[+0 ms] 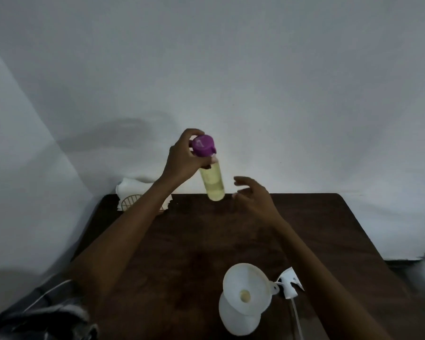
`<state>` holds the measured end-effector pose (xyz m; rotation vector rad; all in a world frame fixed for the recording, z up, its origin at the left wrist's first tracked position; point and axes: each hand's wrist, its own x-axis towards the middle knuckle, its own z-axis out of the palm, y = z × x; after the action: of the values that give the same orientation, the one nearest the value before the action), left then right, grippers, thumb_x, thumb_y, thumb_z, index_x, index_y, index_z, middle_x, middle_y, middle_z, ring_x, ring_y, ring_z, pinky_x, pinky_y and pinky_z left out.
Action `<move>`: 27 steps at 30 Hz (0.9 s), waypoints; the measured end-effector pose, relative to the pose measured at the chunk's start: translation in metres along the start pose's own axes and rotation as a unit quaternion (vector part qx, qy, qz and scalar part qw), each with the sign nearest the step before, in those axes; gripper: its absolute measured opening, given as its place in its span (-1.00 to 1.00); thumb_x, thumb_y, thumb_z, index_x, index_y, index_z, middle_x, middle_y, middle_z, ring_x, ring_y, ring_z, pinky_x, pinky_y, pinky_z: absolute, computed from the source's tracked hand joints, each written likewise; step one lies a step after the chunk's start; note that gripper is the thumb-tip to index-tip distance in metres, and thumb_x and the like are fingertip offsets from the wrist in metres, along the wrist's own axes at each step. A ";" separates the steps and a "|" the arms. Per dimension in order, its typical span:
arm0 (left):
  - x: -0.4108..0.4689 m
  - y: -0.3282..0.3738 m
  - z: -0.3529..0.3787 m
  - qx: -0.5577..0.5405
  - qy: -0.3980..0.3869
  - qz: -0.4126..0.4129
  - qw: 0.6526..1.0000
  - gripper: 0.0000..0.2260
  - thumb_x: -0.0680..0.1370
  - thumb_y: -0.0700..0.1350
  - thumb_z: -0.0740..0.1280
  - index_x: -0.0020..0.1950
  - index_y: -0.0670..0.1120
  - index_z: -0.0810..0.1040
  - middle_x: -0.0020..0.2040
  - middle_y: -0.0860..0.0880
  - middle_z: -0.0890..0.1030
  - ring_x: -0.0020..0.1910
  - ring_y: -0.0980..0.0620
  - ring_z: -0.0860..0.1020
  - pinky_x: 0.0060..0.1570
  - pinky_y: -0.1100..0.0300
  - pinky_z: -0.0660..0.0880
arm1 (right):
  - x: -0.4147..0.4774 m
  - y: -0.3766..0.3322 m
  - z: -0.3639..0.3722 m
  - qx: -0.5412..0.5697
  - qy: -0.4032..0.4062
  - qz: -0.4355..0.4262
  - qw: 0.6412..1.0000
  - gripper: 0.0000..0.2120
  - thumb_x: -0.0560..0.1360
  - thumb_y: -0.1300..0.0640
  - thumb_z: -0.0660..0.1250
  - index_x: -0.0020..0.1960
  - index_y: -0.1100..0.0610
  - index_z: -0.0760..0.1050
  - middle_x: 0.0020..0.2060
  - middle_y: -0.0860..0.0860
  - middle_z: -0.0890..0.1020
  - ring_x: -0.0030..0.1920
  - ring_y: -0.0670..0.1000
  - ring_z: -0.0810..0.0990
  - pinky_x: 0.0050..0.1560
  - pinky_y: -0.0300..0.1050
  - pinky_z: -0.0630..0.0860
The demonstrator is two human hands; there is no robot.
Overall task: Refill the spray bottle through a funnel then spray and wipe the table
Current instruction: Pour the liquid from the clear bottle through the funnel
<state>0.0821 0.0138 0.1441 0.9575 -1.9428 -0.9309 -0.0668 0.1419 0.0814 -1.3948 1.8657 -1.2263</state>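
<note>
My left hand grips the neck of a clear refill bottle of pale yellow liquid with a purple cap, held upright above the far edge of the dark wooden table. To its right my right hand hovers with fingers spread, not touching the bottle. Near the front of the table a white funnel sits in the mouth of the translucent white spray bottle. The white spray head with its tube lies on the table just right of the funnel.
A small wire basket with a white cloth stands at the table's far left corner against the white wall. Dark clutter and a white cable lie off the table at the lower left.
</note>
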 end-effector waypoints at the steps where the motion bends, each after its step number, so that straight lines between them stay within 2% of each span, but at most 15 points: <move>1: -0.006 0.017 -0.001 -0.011 -0.007 0.010 1.000 -0.45 0.30 -0.14 0.56 0.21 -0.02 0.40 0.07 0.06 0.51 0.01 0.06 0.52 -0.21 0.46 0.48 | 0.000 -0.006 -0.003 -0.001 0.006 -0.012 1.000 -0.49 0.45 0.23 0.39 0.37 0.15 0.33 0.29 0.08 0.46 0.10 -0.04 0.49 0.04 -0.23 0.46; 3: -0.020 0.047 0.001 -0.036 -0.023 0.025 0.999 -0.46 0.30 -0.12 0.55 0.21 0.00 0.41 0.07 0.05 0.53 0.01 0.04 0.55 -0.11 0.33 0.54 | -0.002 -0.018 -0.007 -0.002 0.015 -0.035 0.999 -0.31 0.41 0.16 0.45 0.44 0.12 0.20 0.38 0.06 0.34 0.22 -0.04 0.40 0.14 -0.17 0.40; 5: -0.036 0.071 0.005 -0.065 -0.045 0.040 0.996 -0.45 0.28 -0.12 0.57 0.20 0.01 0.42 0.07 0.07 0.54 0.02 0.02 0.57 -0.04 0.17 0.59 | -0.008 -0.030 -0.010 0.007 0.043 -0.061 0.997 -0.22 0.36 0.12 0.50 0.45 0.09 0.16 0.36 0.02 0.36 0.26 -0.04 0.41 0.20 -0.13 0.42; 6: -0.044 0.081 0.009 -0.080 -0.057 0.050 0.994 -0.45 0.27 -0.12 0.57 0.19 0.01 0.44 0.07 0.07 0.55 0.02 0.02 0.58 -0.02 0.13 0.60 | -0.014 -0.036 -0.014 0.026 0.063 -0.073 0.995 -0.24 0.34 0.13 0.51 0.42 0.08 0.19 0.27 -0.03 0.44 0.20 -0.11 0.46 0.15 -0.23 0.45; 8: -0.059 0.099 0.016 -0.108 -0.076 0.072 0.989 -0.45 0.26 -0.13 0.58 0.18 0.00 0.45 0.08 0.04 0.58 0.02 0.03 0.60 0.00 0.10 0.60 | -0.030 -0.044 -0.027 0.057 0.111 -0.084 0.989 -0.34 0.34 0.20 0.50 0.34 0.06 0.27 0.05 -0.19 0.52 -0.02 -0.33 0.54 -0.08 -0.49 0.44; 10: -0.073 0.115 0.024 -0.119 -0.097 0.090 0.984 -0.44 0.28 -0.14 0.57 0.21 -0.02 0.44 0.13 0.00 0.58 0.04 0.02 0.59 0.01 0.18 0.59 | -0.047 -0.045 -0.042 0.054 0.150 -0.097 0.982 -0.49 0.33 0.22 0.51 0.19 0.02 0.37 -0.09 -0.23 0.55 -0.13 -0.33 0.57 -0.19 -0.51 0.44; 12: -0.086 0.131 0.034 -0.124 -0.132 0.103 0.978 -0.44 0.30 -0.14 0.55 0.23 -0.04 0.41 0.17 -0.02 0.55 0.06 0.00 0.58 -0.02 0.28 0.57 | -0.070 -0.044 -0.058 0.045 0.177 -0.100 0.978 -0.55 0.30 0.16 0.51 0.09 -0.01 0.39 -0.13 -0.20 0.57 -0.14 -0.22 0.60 -0.17 -0.43 0.48; 15: -0.096 0.140 0.040 -0.156 -0.184 0.080 0.967 -0.47 0.34 -0.19 0.52 0.22 -0.02 0.37 0.18 0.00 0.50 0.08 0.01 0.54 -0.08 0.34 0.55 | -0.091 -0.045 -0.067 0.058 0.164 -0.101 0.980 -0.57 0.23 0.06 0.45 0.06 0.02 0.42 -0.14 -0.09 0.62 -0.13 -0.09 0.61 -0.13 -0.28 0.54; 17: -0.109 0.146 0.047 -0.180 -0.242 0.068 0.951 -0.47 0.35 -0.21 0.51 0.23 -0.03 0.37 0.18 0.03 0.48 0.11 0.03 0.51 -0.03 0.32 0.55 | -0.112 -0.045 -0.074 0.074 0.147 -0.098 0.981 -0.56 0.19 0.06 0.42 0.05 0.09 0.46 -0.17 0.02 0.64 -0.15 -0.01 0.63 -0.15 -0.18 0.56; 21: -0.135 0.148 0.057 -0.274 -0.321 0.057 0.905 -0.47 0.34 -0.20 0.46 0.28 -0.08 0.40 0.23 -0.07 0.54 0.20 -0.06 0.53 0.10 0.12 0.56 | -0.151 -0.041 -0.086 0.093 0.097 -0.080 0.988 -0.61 0.19 0.24 0.43 0.01 0.12 0.49 -0.23 0.03 0.65 -0.21 -0.03 0.65 -0.22 -0.27 0.55; 24: -0.153 0.148 0.065 -0.325 -0.339 0.060 0.881 -0.58 0.37 -0.26 0.42 0.21 -0.10 0.46 0.12 -0.07 0.62 0.14 -0.08 0.58 0.10 0.08 0.56 | -0.178 -0.040 -0.090 0.115 0.049 -0.059 0.990 -0.66 0.20 0.32 0.43 -0.05 0.13 0.50 -0.26 0.00 0.67 -0.26 -0.06 0.65 -0.25 -0.30 0.54; 27: -0.172 0.149 0.077 -0.332 -0.310 0.069 0.888 -0.71 0.36 -0.24 0.44 0.04 -0.04 0.53 -0.10 0.06 0.68 -0.01 0.06 0.64 -0.05 0.23 0.57 | -0.198 -0.035 -0.087 0.142 0.042 -0.053 0.987 -0.69 0.19 0.33 0.41 -0.09 0.18 0.51 -0.27 0.01 0.68 -0.28 -0.03 0.66 -0.25 -0.27 0.54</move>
<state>0.0460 0.2482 0.1822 0.1112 -1.9023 -1.8136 -0.0519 0.3553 0.1299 -1.3153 1.6086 -1.5579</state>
